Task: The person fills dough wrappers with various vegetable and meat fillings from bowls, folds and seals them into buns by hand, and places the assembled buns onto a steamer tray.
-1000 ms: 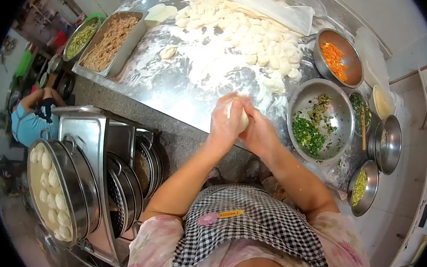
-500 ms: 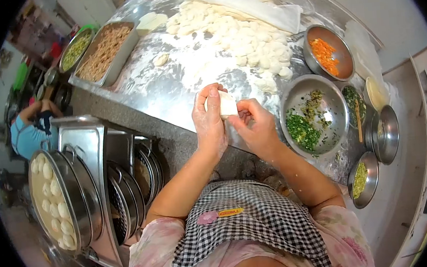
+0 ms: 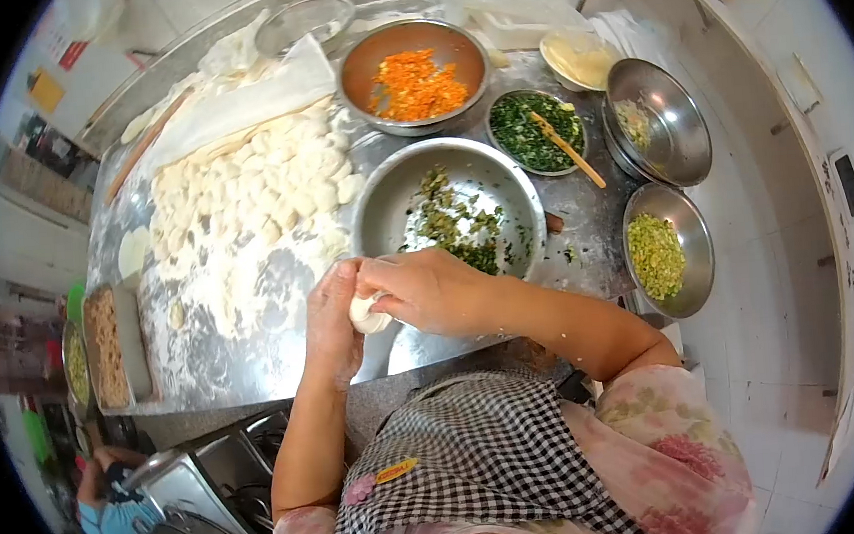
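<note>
A small white piece of dough [image 3: 368, 317], rounded like a bun, is between my two hands above the table's front edge. My left hand [image 3: 333, 314] is wrapped around its left side. My right hand [image 3: 431, 292] reaches over from the right, its fingers pinching the top of the dough; the fingertips are partly hidden. Just beyond my right hand stands a large steel bowl [image 3: 365, 194] with chopped greens [image 3: 458, 214] inside, its near part covered by that hand. To the left, many flattened dough pieces [image 3: 250, 181] lie on the floured table [image 3: 244, 367].
A bowl of chopped carrot [image 3: 420, 84], a bowl of dark greens [image 3: 526, 124] with a wooden stick [image 3: 566, 149], and a bowl of pale green pieces [image 3: 658, 257] surround the right side. A tray of filling [image 3: 107, 347] stands left. Behind it is another person [image 3: 115, 512].
My view has turned to the right. My right hand has come up over the dough, and both hands are closer together around it, hiding more of it.
</note>
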The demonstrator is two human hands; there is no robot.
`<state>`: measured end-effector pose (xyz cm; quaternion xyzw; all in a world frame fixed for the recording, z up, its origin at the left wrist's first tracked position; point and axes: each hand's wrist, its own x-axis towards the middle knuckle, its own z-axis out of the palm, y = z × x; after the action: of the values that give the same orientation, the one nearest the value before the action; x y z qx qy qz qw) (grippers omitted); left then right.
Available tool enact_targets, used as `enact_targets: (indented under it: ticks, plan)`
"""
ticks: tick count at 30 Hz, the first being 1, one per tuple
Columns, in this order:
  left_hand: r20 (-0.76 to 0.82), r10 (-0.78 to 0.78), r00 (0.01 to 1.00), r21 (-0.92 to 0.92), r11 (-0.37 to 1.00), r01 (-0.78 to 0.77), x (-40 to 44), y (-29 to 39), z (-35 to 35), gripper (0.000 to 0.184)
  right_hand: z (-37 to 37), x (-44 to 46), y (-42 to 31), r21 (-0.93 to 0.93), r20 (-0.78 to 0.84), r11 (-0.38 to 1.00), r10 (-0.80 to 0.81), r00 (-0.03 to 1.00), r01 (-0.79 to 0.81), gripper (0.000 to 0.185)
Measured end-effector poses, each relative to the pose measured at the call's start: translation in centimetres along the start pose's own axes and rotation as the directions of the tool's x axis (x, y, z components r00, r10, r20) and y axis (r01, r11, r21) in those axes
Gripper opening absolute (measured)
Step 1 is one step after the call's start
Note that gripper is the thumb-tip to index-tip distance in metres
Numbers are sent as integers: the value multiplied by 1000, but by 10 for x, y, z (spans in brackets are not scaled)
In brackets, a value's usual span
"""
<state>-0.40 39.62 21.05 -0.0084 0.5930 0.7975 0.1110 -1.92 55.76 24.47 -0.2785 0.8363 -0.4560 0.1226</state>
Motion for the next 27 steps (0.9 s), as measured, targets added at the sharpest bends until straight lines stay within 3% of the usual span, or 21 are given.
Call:
enact_targets:
  ticks: [2, 5, 6, 8, 9, 10, 11, 12, 13, 15, 22, 25, 26, 27]
  plan:
    - [55, -52, 997, 44, 998, 50, 14, -10, 15, 34, -6, -11, 23, -40, -122, 997, -75, 990, 70, 20]
    - [52, -128, 990, 106, 987, 122, 30, -23, 37, 31, -14, -24, 63, 75, -165, 994, -67, 984, 80, 18]
    - [56, -132, 990, 141, 982, 124, 36, -27, 42, 30, -31, -28, 65, 250, -63, 963, 122, 991, -103, 21]
    - [68, -164, 984, 125, 980, 155, 44, -29, 52, 29, -58, -34, 91, 491, -59, 832, 328, 943, -259, 22]
    - [74, -180, 981, 117, 978, 170, 47, -30, 57, 28, -74, -34, 114, 363, -198, 882, 387, 900, -299, 21]
    - [76, -196, 978, 118, 975, 187, 50, -30, 58, 28, -89, -35, 145, 273, -420, 936, 322, 849, -220, 20]
    - [77, -214, 974, 119, 972, 204, 51, -29, 58, 27, -113, -35, 167, 132, -519, 921, 379, 766, -367, 21]
    - [37, -313, 949, 58, 949, 311, 52, -27, 59, 26, -130, -39, 197, -65, -674, 919, 247, 696, -389, 16]
    - [10, -302, 953, 64, 952, 301, 53, -30, 60, 28, -145, -42, 222, -155, -744, 881, 194, 639, -447, 14]
    - [-48, -277, 960, 80, 957, 280, 55, -35, 62, 32, -167, -42, 241, -270, -746, 746, 237, 622, -608, 15]
    - [-45, -186, 982, 236, 953, 191, 59, -32, 66, 35, -174, -25, 275, -474, -706, 615, 163, 690, -630, 16]
    - [-72, -216, 974, 149, 963, 225, 61, -26, 67, 31, -176, -18, 284, -466, -703, 582, 215, 678, -666, 16]
    - [-90, -225, 970, 21, 973, 228, 63, -30, 62, 22, -179, -16, 283, -449, -692, 576, 259, 674, -683, 16]
    - [-107, -234, 966, -110, 969, 223, 64, -33, 57, 16, -182, -20, 285, -396, -702, 719, 164, 693, -571, 15]
